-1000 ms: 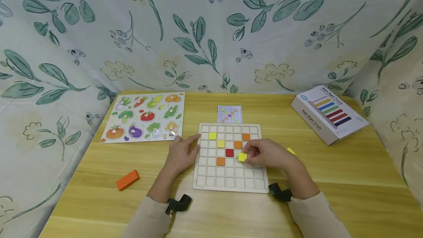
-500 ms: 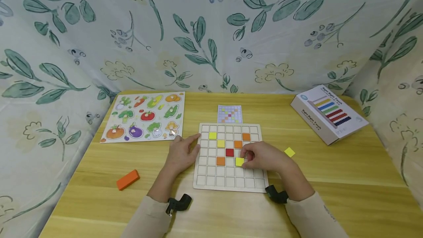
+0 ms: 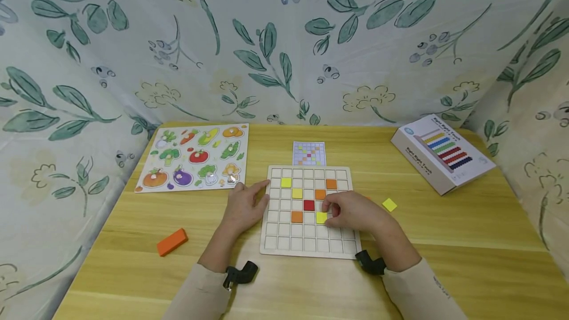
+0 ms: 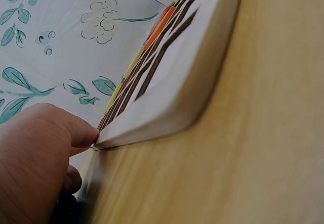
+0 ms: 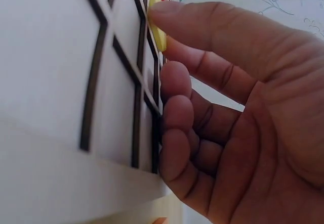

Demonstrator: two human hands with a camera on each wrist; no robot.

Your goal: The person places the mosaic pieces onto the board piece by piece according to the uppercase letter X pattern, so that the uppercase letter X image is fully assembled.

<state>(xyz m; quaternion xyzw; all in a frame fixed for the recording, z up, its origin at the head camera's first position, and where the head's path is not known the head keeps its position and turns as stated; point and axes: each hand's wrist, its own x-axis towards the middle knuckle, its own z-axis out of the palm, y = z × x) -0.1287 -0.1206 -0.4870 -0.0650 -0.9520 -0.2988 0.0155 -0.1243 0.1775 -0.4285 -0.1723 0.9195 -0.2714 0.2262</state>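
A pale gridded board (image 3: 291, 245) lies flat on the table, with yellow, orange and red square tiles in some of its cells. Thumb and index finger of my right hand (image 3: 355, 211) pinch a yellow tile (image 3: 321, 218) at a cell right of the orange tile (image 3: 296, 217); the other fingers are curled, as the right wrist view shows. That view has the thumb on the face of the yellow tile (image 5: 156, 29), close against the grid. My left hand (image 3: 242, 210) rests beside the board, an extended index fingertip touching its left edge, as in the left wrist view (image 4: 38, 148).
A small card with a coloured grid pattern (image 3: 308, 153) lies just behind the board. Loose on the table are a yellow tile (image 3: 389, 205) at right and an orange block (image 3: 172, 242) at left. A vegetable puzzle board (image 3: 151, 162) and a box (image 3: 444, 154) stand farther back.
My right hand has moved slightly left and toward me, bringing the yellow tile down into line with a cell. The loose yellow tile at right has come into fuller view. My left hand stays still.
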